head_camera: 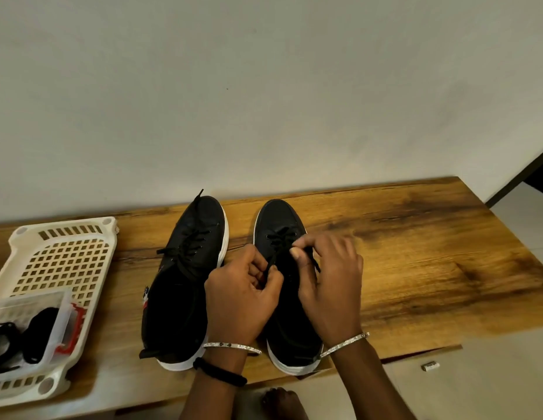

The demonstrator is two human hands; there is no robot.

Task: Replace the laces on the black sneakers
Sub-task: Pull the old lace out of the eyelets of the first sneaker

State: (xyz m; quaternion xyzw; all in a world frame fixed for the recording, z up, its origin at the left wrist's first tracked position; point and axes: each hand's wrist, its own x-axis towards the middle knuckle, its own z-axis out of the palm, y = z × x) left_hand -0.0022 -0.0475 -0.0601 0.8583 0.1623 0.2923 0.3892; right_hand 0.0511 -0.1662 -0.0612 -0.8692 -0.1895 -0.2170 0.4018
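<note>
A pale plaster wall (264, 86) fills the upper half of the view. Below it, a wooden table (416, 268) with dark grain streaks runs from nine to three o'clock. Pale floor (522, 213) shows beyond the table's three o'clock end, under a dark band that is hard to identify.

At eight o'clock a white slotted basket (61, 262) lies on the table, cut off by the frame edge. The black sneakers stand side by side at the table's middle, toes toward twelve. The left sneaker (185, 268) is laced, with one lace end reaching past its toe. The right sneaker (279, 219) is largely hidden by both hands.

The left hand (243, 298) pinches a black lace (271, 262) between thumb and fingers. The right hand (331, 283), blurred, pinches the same lace at the eyelets, its other fingers curled.

A clear box (30, 328) sits in the basket, holding dark coiled laces (39, 334) dimly seen through its wall. At five o'clock a small pale object (431, 366) lies on the floor, too small to identify.
</note>
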